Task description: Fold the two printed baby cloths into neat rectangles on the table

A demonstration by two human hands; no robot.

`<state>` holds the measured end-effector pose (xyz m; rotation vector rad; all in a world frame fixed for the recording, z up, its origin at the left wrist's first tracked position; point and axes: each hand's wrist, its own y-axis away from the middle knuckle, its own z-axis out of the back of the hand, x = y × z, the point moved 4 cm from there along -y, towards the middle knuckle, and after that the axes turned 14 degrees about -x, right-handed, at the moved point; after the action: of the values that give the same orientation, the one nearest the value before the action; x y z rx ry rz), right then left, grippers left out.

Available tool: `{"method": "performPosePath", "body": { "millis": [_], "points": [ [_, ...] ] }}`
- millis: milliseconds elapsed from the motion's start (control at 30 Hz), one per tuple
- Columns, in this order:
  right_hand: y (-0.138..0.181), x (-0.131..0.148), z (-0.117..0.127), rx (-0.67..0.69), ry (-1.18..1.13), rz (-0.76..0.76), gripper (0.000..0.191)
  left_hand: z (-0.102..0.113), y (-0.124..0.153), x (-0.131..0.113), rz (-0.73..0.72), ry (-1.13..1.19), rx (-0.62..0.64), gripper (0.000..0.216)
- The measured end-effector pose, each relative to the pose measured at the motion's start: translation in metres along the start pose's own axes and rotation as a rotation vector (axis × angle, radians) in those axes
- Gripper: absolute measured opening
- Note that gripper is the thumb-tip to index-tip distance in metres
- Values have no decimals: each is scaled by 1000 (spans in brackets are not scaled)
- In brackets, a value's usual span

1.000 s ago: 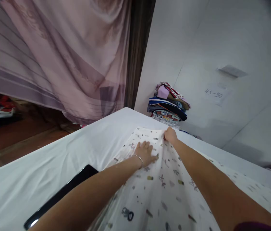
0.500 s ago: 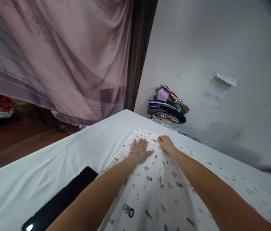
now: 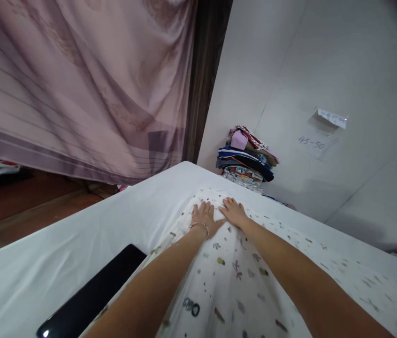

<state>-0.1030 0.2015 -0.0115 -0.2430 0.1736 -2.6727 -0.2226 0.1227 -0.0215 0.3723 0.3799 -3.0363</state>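
Note:
White cloth with a small scattered print [image 3: 226, 267] lies spread over a white-covered surface [image 3: 142, 199], with soft folds running toward me. My left hand [image 3: 205, 219] rests flat on its far part, fingers stretched out, a thin bracelet at the wrist. Beside it, my right hand [image 3: 233, 212] also presses flat on the cloth, its fingers spread and pointing away. The two thumbs come close together. To the left of my left forearm lies a long, glossy black object [image 3: 93, 291], its near end partly past the frame's lower edge.
A stack of folded clothes [image 3: 246, 157] stands past the far right edge, against a pale wall [image 3: 290, 61] with a paper label marked 45-50 [image 3: 311, 142]. Pink curtains [image 3: 107, 84] hang at the left. Below them shows a reddish-brown floor [image 3: 54, 211].
My right hand has gone from pinching the cloth's far right part to lying flat, shifted left toward my left hand. My left hand stays nearly in place.

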Motion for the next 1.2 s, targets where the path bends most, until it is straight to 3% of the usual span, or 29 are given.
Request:
{"method": "performPosePath", "body": {
  "millis": [267,367,467,633,767,900,1200],
  "points": [
    [9,-2,8,-25,-59,20,49,-2,-2,3,-9,-29,10,82],
    [17,-32,25,-111,-23,-60,42,0,-2,3,-14,-36,12,83],
    [33,-80,42,-167,44,-211,40,4,-2,2,-17,-39,16,86],
    [47,-133,52,-102,90,-300,30,5,-3,2,-14,-47,11,87],
    [37,-137,47,-15,103,-270,17,3,-4,4,-11,-53,9,88],
    [29,-136,43,50,140,-276,22,4,-4,4,-18,-51,10,88],
    [32,-132,46,-137,217,-319,25,6,-2,3,-10,-44,9,86]
  ]
}}
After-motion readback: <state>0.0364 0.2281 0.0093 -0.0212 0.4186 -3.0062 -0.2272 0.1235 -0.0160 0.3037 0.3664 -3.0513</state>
